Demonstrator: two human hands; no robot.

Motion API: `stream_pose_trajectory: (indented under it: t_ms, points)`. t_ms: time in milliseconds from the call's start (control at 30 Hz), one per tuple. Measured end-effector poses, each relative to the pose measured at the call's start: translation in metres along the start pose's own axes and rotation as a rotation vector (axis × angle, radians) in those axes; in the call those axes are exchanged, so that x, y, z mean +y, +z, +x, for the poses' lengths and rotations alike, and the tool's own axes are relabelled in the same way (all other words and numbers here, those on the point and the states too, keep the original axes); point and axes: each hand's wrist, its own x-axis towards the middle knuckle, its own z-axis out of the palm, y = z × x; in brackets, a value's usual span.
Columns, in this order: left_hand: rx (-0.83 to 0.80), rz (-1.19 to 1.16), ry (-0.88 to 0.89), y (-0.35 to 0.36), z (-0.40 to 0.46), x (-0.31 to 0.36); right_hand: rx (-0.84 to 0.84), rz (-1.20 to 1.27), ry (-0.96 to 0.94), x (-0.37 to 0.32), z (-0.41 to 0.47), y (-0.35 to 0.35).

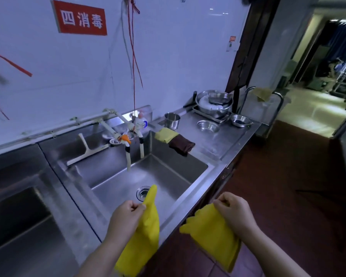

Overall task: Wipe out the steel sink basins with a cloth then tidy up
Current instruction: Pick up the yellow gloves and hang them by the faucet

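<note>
Left hand (126,213) pinching one yellow glove (143,236), right hand (233,211) pinching the other glove (214,234), both near the sink (116,176) front rim. Best pulled on fully (cuffs straight) before fetching the cloths (173,139) behind the sink.

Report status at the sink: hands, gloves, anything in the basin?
Left hand pinching one yellow glove; right hand gripping the other yellow glove. Sink basin bare, drain showing. Folded cloths on the far rim.

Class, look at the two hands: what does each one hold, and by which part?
Each hand pinches a yellow rubber glove: left hand by its glove near the fingers, right hand by the other glove's top edge.
</note>
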Motion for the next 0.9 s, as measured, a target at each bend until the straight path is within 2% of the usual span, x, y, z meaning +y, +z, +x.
stream_pose_trajectory:
  t_ms: [400, 567, 700, 900]
  points:
    - [-0.037, -0.05, 0.001, 0.121, 0.158, 0.071, -0.108, -0.085, -0.113, -0.037, 0.212, -0.01]
    - [-0.029, -0.024, -0.092, 0.14, 0.196, 0.076, -0.158, -0.061, -0.121, -0.049, 0.275, 0.007]
    - [0.032, -0.081, -0.216, 0.145, 0.22, 0.069, -0.187, 0.017, -0.197, -0.069, 0.32, 0.036]
    - [0.183, -0.195, -0.334, 0.142, 0.246, 0.063, -0.341, 0.164, -0.393, -0.113, 0.366, 0.09]
